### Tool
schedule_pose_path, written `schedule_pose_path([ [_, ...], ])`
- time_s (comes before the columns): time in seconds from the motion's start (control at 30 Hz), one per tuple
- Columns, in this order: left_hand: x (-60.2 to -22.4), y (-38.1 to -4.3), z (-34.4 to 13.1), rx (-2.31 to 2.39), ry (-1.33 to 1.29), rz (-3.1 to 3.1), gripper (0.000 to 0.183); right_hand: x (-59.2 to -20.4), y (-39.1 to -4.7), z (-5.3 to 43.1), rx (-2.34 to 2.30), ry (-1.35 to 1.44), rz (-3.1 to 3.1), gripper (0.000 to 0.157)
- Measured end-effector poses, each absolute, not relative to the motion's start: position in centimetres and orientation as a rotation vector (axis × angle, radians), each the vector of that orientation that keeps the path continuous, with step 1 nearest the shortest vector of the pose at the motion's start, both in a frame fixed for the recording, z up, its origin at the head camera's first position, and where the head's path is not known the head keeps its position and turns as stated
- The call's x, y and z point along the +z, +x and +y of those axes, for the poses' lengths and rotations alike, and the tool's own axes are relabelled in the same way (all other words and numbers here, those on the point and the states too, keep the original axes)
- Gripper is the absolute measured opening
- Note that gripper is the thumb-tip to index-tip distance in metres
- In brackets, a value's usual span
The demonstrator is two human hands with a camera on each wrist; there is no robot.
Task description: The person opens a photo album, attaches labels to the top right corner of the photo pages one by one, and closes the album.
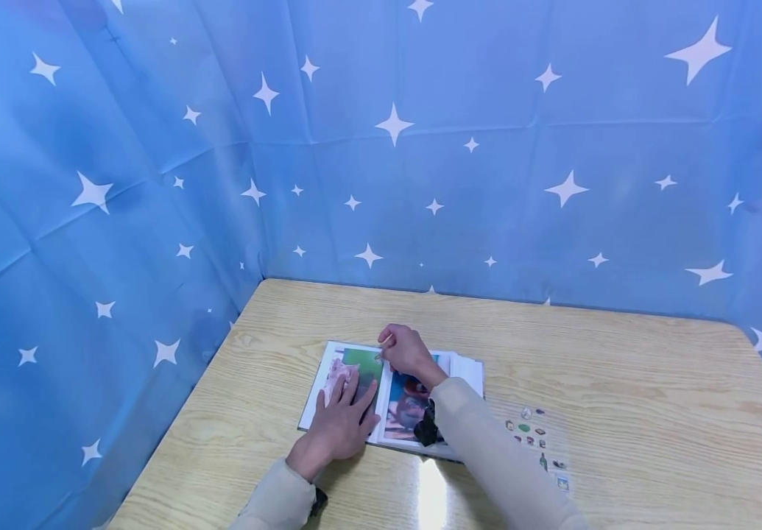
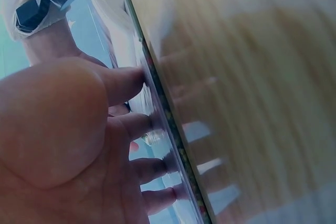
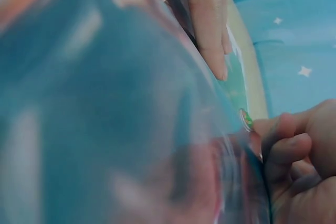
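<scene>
A photo album lies open on the table, with a pink-and-green picture on its left page and a blue-and-pink picture on the right. My left hand rests on the left page with its fingers spread; the left wrist view shows the fingertips pressed to the album. Over the upper part of that page, near the fold, my right hand pinches a small sticker by its edge. The sticker is rounded with a green middle, close over the page, and its design is too small to read.
To the right of the album lies a clear sticker sheet bearing several small stickers, partly covered by the right sleeve. The wooden table reaches back to a blue curtain with white stars.
</scene>
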State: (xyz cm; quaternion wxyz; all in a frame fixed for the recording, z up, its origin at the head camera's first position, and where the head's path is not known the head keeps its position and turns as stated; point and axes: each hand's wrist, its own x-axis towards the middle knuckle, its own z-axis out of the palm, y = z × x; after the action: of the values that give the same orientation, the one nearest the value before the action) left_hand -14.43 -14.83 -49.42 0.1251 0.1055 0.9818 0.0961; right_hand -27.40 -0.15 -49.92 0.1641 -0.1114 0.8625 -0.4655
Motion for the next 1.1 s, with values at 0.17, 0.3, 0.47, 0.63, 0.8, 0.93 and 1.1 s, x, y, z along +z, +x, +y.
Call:
schedule_pose_path([
  [0.17,-49.5,-14.5,-14.8,0.277,0.311,2.858,0.057,-50.0,-27.4,-0.3,-1.293,-0.309,2.489,0.016],
  [0.3,-49.5,-14.5,-14.8,0.281,0.305,2.846,0.057,-50.1,-27.4,-0.5,-1.296,-0.276,2.503,0.015],
  [0.47,-49.5,-14.5,-15.0,0.275,0.282,2.83,0.058,-50.4,-27.3,-1.2,-1.301,-0.276,2.572,0.013],
  [0.63,-49.5,-14.5,-15.2,0.277,0.277,2.829,0.059,-50.2,-27.0,-1.7,-1.291,-0.27,2.617,0.014],
  [0.8,-49.8,-14.4,-15.2,0.281,0.282,2.83,0.06,-50.1,-27.0,-2.1,-1.239,-0.216,2.642,0.016],
  [0.93,-49.9,-14.5,-15.1,0.277,0.281,2.828,0.06,-49.9,-27.0,-2.2,-1.206,-0.184,2.656,0.017],
  [1.1,-49.9,-14.6,-15.0,0.278,0.286,2.823,0.059,-49.7,-27.1,-1.9,-1.208,-0.101,2.633,0.019],
])
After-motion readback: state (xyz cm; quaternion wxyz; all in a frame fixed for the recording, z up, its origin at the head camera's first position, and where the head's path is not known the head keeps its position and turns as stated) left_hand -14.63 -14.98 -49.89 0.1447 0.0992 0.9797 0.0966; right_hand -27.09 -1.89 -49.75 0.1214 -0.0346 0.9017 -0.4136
